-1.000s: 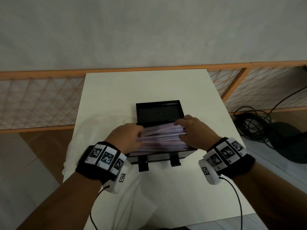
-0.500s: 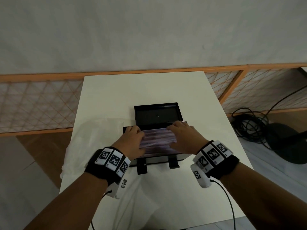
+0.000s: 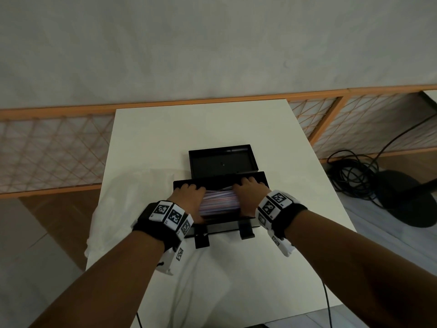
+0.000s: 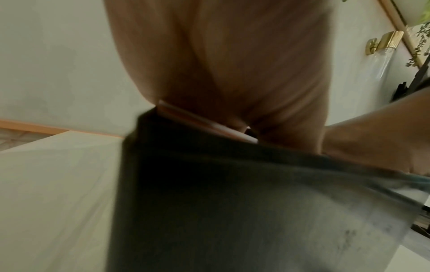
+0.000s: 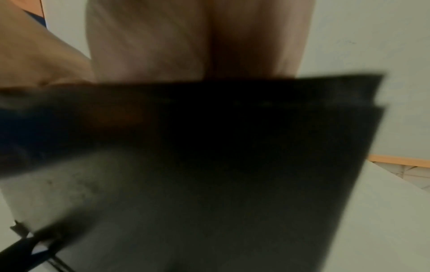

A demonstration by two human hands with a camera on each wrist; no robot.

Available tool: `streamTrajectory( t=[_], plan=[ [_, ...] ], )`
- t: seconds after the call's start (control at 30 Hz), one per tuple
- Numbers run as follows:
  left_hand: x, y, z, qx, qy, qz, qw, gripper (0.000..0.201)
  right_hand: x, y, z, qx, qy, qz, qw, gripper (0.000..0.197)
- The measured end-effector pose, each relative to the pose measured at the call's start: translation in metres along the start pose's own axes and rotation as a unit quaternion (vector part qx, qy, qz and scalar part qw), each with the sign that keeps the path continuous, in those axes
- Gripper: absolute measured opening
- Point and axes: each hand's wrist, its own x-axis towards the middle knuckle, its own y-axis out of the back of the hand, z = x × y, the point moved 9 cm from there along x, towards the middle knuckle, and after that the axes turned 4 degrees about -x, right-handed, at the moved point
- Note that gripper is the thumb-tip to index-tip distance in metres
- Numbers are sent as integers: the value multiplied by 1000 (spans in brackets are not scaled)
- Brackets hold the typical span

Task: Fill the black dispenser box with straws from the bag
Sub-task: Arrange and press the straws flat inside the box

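Note:
The black dispenser box (image 3: 222, 224) stands mid-table, its lid (image 3: 222, 162) lying open behind it. A bundle of pink and white straws (image 3: 218, 201) lies lengthwise inside. My left hand (image 3: 189, 197) lies flat on the bundle's left end and my right hand (image 3: 249, 192) on its right end, fingers stretched toward the far rim. In the left wrist view my left hand (image 4: 232, 64) covers a few straws (image 4: 202, 121) above the box wall (image 4: 232, 202). The right wrist view shows my right hand (image 5: 186, 40) over the box (image 5: 232, 165). Both wrist views are blurred.
A crumpled clear plastic bag (image 3: 132, 197) lies on the white table (image 3: 201, 126), left of the box and under my forearms. An orange lattice fence (image 3: 47, 150) runs behind the table. Coiled black cables (image 3: 350, 176) and a dark round base (image 3: 406, 197) are on the floor to the right.
Both hands brought the straw bundle down into the box. They went from gripping its ends to lying flat on top, and the bundle now sits lower between the walls.

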Motion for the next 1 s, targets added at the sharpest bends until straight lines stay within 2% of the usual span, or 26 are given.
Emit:
streamTrajectory(
  t=[0.1, 0.2, 0.3, 0.5, 0.63, 0.77, 1.0],
  plan=[
    [1, -2, -2, -12, -7, -5, 1000, 78, -2, -1, 0, 28, -1, 6, 1000, 66],
    [2, -1, -2, 1, -13, -10, 1000, 89, -4, 7, -2, 23, 10, 31, 999, 57],
    [2, 5, -1, 15, -5, 12, 1000, 82, -4, 15, -2, -2, 14, 61, 998, 53],
    [-3, 15, -1, -5, 11, 95, 995, 71, -17, 26, -1, -45, -9, 118, 992, 58],
    [-8, 19, -1, -47, -8, 141, 989, 74, -32, 38, 0, -64, -16, 198, 978, 57],
    [-14, 22, -6, -117, -19, 132, 984, 85, -34, 36, 2, 19, 14, 150, 988, 70],
    [-26, 34, -12, -252, -62, 97, 961, 87, -39, 45, 18, 143, 60, 94, 983, 83]
  ],
)
